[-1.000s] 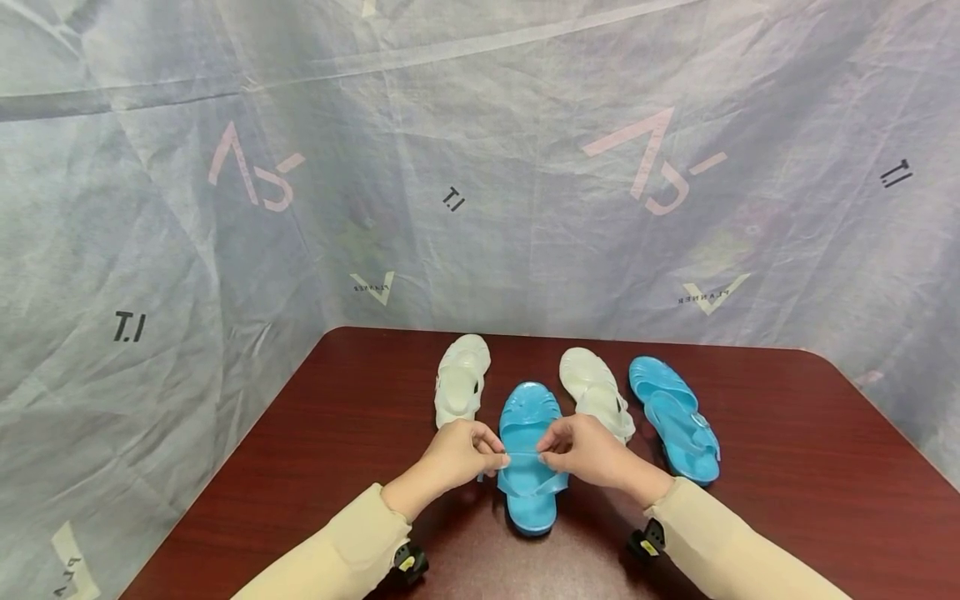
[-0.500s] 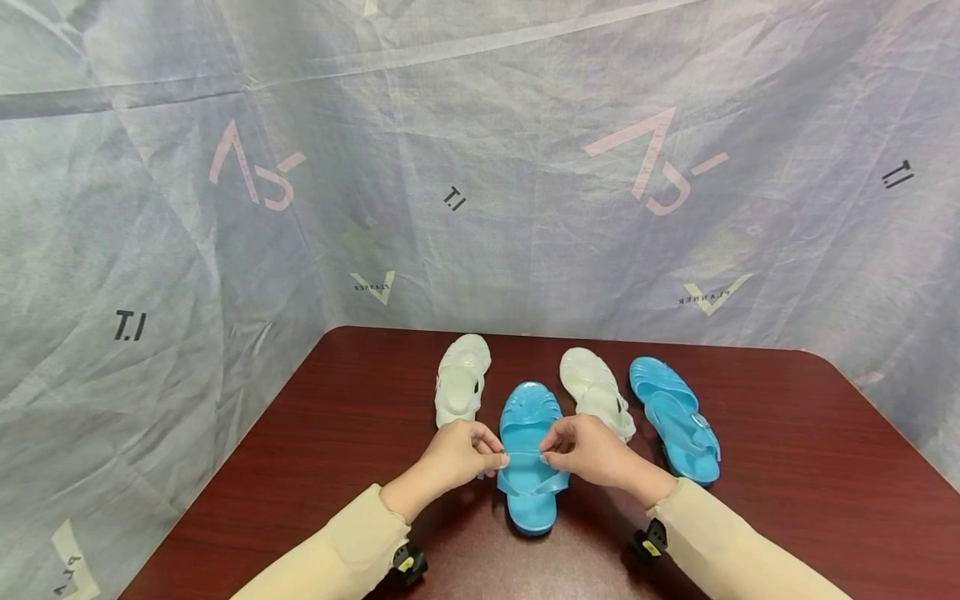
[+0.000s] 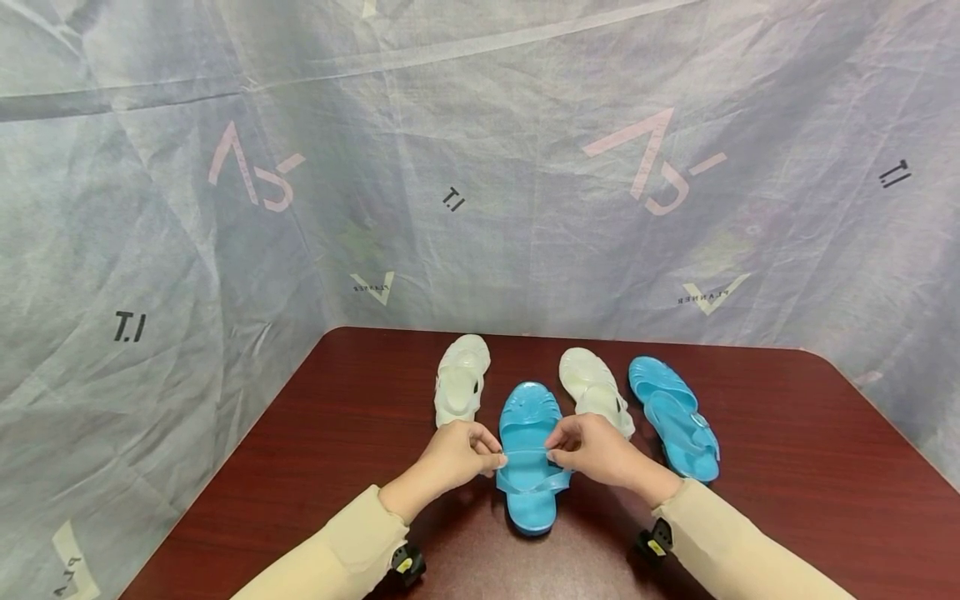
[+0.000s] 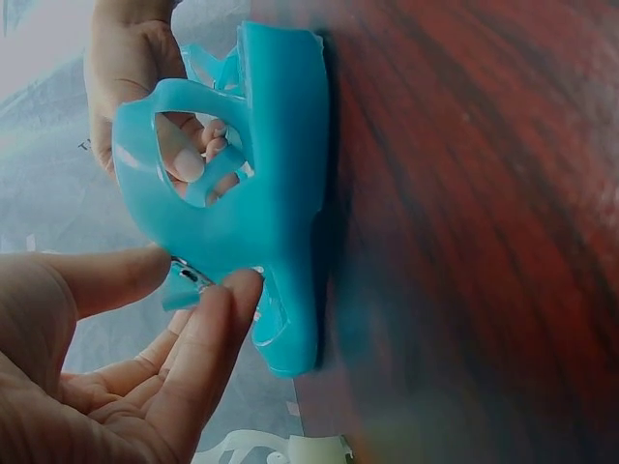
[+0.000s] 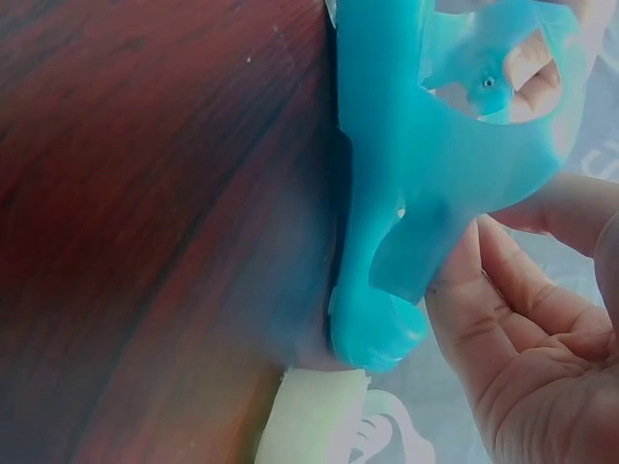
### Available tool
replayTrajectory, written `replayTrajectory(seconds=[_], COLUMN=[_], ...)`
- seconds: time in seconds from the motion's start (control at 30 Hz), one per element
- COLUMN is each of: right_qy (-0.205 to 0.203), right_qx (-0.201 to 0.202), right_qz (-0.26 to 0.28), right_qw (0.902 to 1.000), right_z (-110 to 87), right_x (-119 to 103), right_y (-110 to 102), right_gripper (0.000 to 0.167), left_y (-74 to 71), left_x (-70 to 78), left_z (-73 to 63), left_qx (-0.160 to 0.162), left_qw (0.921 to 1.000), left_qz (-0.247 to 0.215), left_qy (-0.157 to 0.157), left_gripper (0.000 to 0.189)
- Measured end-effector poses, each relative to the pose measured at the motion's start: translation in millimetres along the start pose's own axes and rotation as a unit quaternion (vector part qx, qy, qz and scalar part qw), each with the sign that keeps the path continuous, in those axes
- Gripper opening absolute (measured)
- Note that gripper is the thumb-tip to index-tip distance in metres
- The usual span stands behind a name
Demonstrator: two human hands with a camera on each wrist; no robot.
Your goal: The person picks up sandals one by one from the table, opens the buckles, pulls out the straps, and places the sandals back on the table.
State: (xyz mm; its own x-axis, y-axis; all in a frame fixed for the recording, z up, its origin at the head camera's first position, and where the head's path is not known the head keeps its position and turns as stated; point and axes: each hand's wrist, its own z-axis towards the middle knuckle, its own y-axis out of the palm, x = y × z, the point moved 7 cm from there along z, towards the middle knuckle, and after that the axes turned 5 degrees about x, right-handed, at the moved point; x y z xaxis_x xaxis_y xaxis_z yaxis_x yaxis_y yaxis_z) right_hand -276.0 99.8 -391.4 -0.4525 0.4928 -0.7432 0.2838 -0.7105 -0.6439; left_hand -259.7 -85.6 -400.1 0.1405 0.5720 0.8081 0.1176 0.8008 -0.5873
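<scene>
A blue jelly sandal (image 3: 531, 512) stands sole down on the table between both hands, toe pointing away. At its left side, my left hand (image 3: 456, 450) pinches the strap beside a small metal buckle (image 4: 191, 274), thumb on one side and fingertips on the other. My right hand (image 3: 588, 450) holds the strap's edge on the right side between thumb and fingers; in the right wrist view the strap end (image 5: 416, 251) hangs down by the fingertips. The hands partly hide the strap in the head view.
Two pale sandals, one on the left (image 3: 461, 379) and one on the right (image 3: 592, 383), lie farther back on the dark red table (image 3: 337, 467). Another blue sandal (image 3: 675, 421) lies to the right. Grey printed cloth (image 3: 525, 167) hangs behind the table.
My right hand has shifted slightly to the right, with the strap's right side spreading outward a little. My left hand has edged slightly left. The other sandals have not moved.
</scene>
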Motion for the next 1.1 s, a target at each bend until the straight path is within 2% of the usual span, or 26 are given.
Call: replayTrajectory(seconds=[0.47,0.73,0.9,1.0,1.1], right_qy=[0.017,0.023,0.016,0.021,0.024], right_qx=[0.01,0.011,0.014,0.011,0.007], right_qz=[-0.003,-0.002,-0.01,0.0,0.016], right_qw=[0.9998,0.9997,0.9997,0.9997,0.9996], right_z=[-3.0,-4.6,-7.1,-9.3,-10.2], right_x=[5,7,10,13,15], right_y=[-8,-7,-7,-9,-12], right_gripper=[0.011,0.01,0.008,0.009,0.011], left_y=[-1.1,0.6,1.4,1.6,1.4], left_x=[3.3,-1.0,-8.6,-14.2,-16.9], left_z=[-0.2,-0.2,-1.2,-2.2,-1.9], left_qx=[-0.001,0.001,0.002,0.001,0.002], left_qw=[1.0,0.9999,0.9991,0.9972,0.9959], left_qz=[-0.008,-0.013,-0.036,-0.059,-0.072], left_qy=[0.004,0.002,-0.023,-0.045,-0.054], left_gripper=[0.012,0.013,0.015,0.015,0.014])
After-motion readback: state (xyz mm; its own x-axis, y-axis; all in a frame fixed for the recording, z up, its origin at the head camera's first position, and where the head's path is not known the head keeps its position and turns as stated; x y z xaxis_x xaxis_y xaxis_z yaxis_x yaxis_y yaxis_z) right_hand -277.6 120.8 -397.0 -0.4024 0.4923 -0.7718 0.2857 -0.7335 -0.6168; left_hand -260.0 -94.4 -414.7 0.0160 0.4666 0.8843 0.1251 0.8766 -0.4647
